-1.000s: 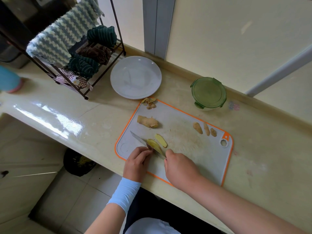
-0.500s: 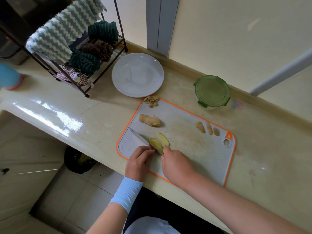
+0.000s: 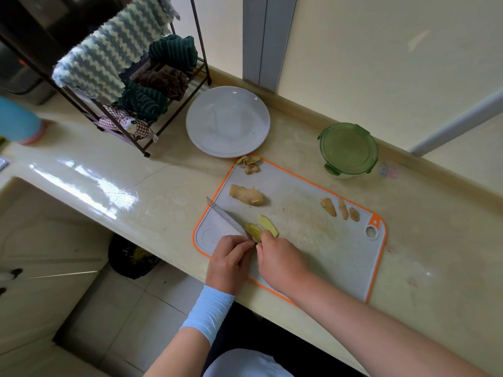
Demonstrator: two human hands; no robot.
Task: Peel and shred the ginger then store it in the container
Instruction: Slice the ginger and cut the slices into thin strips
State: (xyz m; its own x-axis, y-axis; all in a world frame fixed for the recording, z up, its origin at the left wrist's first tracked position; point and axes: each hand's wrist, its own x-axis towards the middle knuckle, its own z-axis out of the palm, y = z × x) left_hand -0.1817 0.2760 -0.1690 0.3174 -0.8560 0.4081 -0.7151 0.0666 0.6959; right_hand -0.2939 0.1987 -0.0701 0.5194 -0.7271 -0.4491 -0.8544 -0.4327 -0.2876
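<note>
A grey cutting board with an orange rim (image 3: 313, 254) lies on the counter. My left hand (image 3: 228, 258) pinches a peeled ginger piece (image 3: 251, 229) at the board's near left. My right hand (image 3: 281, 261) grips the handle of a knife (image 3: 227, 217), whose blade points away to the left past the ginger. A cut slice (image 3: 268, 225) lies just beside it. An unpeeled ginger chunk (image 3: 246, 195) sits farther back, and three small pieces (image 3: 340, 209) lie to the right. The round container with a green lid (image 3: 348, 149) stands closed behind the board.
A white plate (image 3: 228, 121) sits behind the board's far left corner, with ginger peels (image 3: 250, 163) at that corner. A wire rack with cloths (image 3: 130, 77) stands at the back left. A dark bin (image 3: 133, 257) is on the floor below the counter edge.
The knife blade has slid outward to the left, so more of it shows and its tip now reaches the board's left rim. Both hands stay at the ginger piece.
</note>
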